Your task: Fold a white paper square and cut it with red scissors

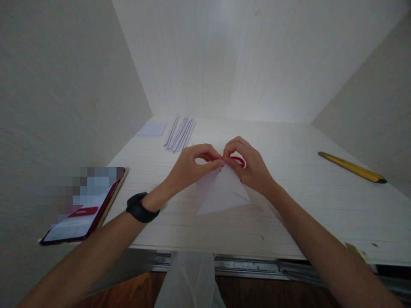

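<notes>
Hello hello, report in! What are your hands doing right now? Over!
Left hand and right hand both pinching the top corner of the folded white paper. Something red under right fingers. Desk around the paper bare. Over.

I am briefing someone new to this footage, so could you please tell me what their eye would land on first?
First, the two hands meeting mid-desk: the left hand and right hand pinch the top corner of a folded white paper, with something red under the right fingers. Next, the phone propped at the left edge and the yellow ruler-like tool far right.
</notes>
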`<state>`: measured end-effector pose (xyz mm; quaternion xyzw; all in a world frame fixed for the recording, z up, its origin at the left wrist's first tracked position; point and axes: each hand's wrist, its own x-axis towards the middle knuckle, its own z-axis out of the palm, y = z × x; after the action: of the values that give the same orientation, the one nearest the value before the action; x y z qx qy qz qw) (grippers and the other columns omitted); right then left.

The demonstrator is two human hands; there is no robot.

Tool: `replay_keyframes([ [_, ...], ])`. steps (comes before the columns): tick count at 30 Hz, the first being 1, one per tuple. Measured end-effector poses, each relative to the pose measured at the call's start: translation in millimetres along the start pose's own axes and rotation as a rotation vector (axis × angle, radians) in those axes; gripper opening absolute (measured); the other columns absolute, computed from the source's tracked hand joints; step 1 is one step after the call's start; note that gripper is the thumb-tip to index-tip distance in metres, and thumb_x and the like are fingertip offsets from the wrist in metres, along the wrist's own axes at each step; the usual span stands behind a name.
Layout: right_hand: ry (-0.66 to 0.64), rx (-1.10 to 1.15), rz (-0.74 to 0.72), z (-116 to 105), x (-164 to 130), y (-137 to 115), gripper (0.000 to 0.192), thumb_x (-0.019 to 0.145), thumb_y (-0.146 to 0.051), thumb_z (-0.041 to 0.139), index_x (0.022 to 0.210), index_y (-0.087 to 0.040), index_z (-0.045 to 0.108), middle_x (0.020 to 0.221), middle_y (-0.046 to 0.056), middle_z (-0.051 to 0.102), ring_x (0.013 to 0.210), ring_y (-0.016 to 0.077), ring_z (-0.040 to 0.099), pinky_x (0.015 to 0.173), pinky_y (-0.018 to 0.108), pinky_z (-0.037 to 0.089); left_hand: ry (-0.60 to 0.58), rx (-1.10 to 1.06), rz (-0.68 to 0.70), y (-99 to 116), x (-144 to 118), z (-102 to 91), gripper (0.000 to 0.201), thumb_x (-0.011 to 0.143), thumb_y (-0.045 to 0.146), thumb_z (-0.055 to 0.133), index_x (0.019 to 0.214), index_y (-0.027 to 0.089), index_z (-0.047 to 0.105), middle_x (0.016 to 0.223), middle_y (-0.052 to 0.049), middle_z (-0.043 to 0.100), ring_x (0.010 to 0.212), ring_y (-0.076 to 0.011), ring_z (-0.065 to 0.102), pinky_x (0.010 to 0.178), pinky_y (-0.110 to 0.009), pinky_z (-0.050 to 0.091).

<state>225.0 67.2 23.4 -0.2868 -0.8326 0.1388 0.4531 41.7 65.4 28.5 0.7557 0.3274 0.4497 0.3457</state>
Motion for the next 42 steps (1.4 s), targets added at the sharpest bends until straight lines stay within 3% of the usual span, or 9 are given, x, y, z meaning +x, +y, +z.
replay_keyframes([
  [10, 0.011, -0.134, 0.034, 6.8, -3.2, 4.8, 0.012, 0.084, -0.01, 0.056, 0.079, -0.02, 0.053, 0.084, 0.002, 0.057, 0.077, 0.0158, 0.054, 0.072, 0.032, 0.043, 0.024, 0.087, -0.077, -1.3, 0.6, 0.3, 0.007, 0.073, 0.021, 0.069, 0.072, 0.015, 0.067, 0.072, -0.003, 0.068, 0.07, -0.0127, 0.062, 0.07, -0.025, 0.05],
  [21, 0.066, -0.029, 0.005, 4.2, 0.3, 1.4, 0.003, 0.086, -0.023, 0.06, 0.085, -0.021, 0.059, 0.086, 0.003, 0.057, 0.079, 0.0156, 0.055, 0.071, 0.03, 0.045, -0.006, -0.375, -0.339, -8.5, 1.3, 1.4, 0.018, 0.069, 0.03, 0.073, 0.07, 0.015, 0.063, 0.067, 0.0, 0.066, 0.058, -0.009, 0.057, 0.053, -0.02, 0.041],
  [35, 0.083, 0.105, 0.051, 0.8, 2.0, 1.0, 0.008, 0.084, -0.022, 0.064, 0.076, -0.021, 0.063, 0.079, 0.001, 0.058, 0.076, 0.0143, 0.054, 0.069, 0.029, 0.045, 0.022, -0.381, -0.3, -3.5, 1.0, 2.7, 0.019, 0.067, 0.027, 0.076, 0.071, 0.015, 0.061, 0.071, -0.001, 0.067, 0.064, -0.0104, 0.06, 0.059, -0.021, 0.045],
  [42, 0.087, 0.196, 0.08, 1.0, 2.1, 1.5, 0.008, 0.082, -0.02, 0.065, 0.075, -0.02, 0.063, 0.078, 0.0, 0.057, 0.075, 0.0132, 0.054, 0.07, 0.028, 0.045, 0.017, -0.351, -0.202, -5.5, 0.1, 2.3, 0.019, 0.069, 0.027, 0.076, 0.072, 0.015, 0.062, 0.073, -0.001, 0.066, 0.068, -0.0114, 0.062, 0.063, -0.023, 0.049],
])
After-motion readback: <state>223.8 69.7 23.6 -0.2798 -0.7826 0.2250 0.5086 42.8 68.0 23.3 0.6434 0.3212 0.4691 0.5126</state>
